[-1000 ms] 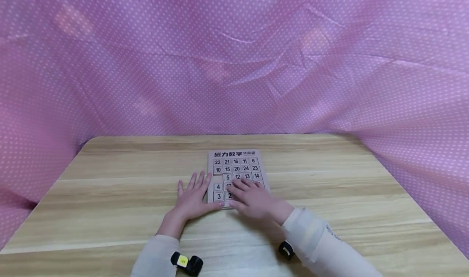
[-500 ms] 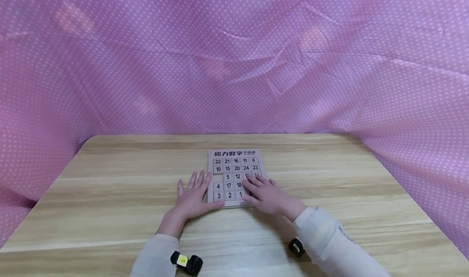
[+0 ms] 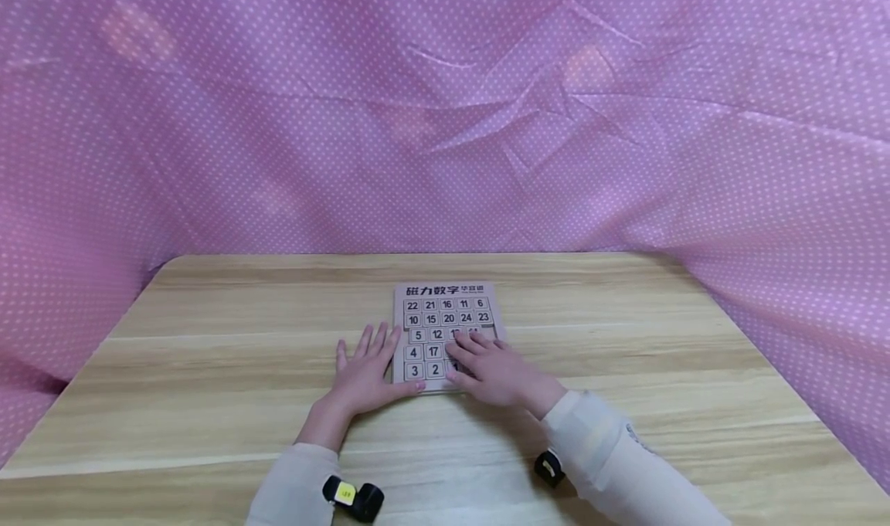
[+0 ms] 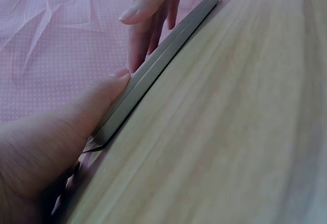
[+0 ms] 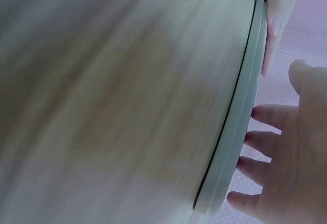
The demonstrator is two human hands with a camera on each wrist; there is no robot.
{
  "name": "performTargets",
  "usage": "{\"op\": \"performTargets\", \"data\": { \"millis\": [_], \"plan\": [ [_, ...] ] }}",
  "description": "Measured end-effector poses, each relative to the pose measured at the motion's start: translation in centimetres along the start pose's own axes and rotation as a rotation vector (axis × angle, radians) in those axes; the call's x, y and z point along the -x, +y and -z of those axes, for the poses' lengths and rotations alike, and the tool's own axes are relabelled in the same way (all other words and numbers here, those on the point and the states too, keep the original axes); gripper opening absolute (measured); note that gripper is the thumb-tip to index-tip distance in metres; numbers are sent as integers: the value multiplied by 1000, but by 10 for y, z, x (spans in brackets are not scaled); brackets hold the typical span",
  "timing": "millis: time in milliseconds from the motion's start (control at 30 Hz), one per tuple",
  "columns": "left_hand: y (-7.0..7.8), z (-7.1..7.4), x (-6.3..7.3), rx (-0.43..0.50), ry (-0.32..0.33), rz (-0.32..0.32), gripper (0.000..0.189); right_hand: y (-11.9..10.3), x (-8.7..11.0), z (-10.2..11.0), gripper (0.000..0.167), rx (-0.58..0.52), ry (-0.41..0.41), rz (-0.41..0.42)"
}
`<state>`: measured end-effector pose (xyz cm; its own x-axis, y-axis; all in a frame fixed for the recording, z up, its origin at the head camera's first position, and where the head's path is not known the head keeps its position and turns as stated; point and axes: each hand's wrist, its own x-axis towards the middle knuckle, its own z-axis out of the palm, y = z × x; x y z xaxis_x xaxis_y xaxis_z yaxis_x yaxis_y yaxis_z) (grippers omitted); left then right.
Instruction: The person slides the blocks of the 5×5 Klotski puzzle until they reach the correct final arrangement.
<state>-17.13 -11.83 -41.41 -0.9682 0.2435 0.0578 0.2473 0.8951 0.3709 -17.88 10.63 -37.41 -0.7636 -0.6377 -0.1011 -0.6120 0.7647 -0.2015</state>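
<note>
A light grey number sliding puzzle lies flat on the table, black lettering along its far edge. Spread wide, my left hand lies at its left side, thumb on the near left corner. My right hand covers the lower right tiles, its fingers stretched out; in the right wrist view, the fingertips touch the puzzle's face. Tile 5 sits at the left of the middle row, with 12 beside it. That row's gap is at the right end, partly behind the fingers.
The wood-grain table spreads wide around the puzzle. A pink dotted cloth hangs behind it and along both sides. Black wrist devices sit on both sleeves, one with a yellow label.
My right hand went right, then came back left. The middle-row tiles have slid one place left, so the gap passed from the left end to the right. My left hand stayed put.
</note>
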Motion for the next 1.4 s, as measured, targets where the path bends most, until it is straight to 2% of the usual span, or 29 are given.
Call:
{"op": "performTargets", "data": {
  "millis": [400, 700, 900, 1167, 1400],
  "plan": [
    [3, 2, 1, 7, -6, 11, 103, -4, -5, 2, 56, -12, -11, 7],
    [-6, 7, -6, 13, -15, -10, 103, -2, -7, 7, 55, -48, 12, 0],
    [-11, 8, -11, 14, -25, -17, 103, 1, 7, 12, 55, -69, 6, -27],
    [-9, 7, -10, 18, -41, -7, 104, 8, 34, 10, 55, -63, 10, -41],
    [-10, 6, -10, 17, -36, -5, 104, 12, 43, 8, 60, -54, 12, -21]
  ]
}}
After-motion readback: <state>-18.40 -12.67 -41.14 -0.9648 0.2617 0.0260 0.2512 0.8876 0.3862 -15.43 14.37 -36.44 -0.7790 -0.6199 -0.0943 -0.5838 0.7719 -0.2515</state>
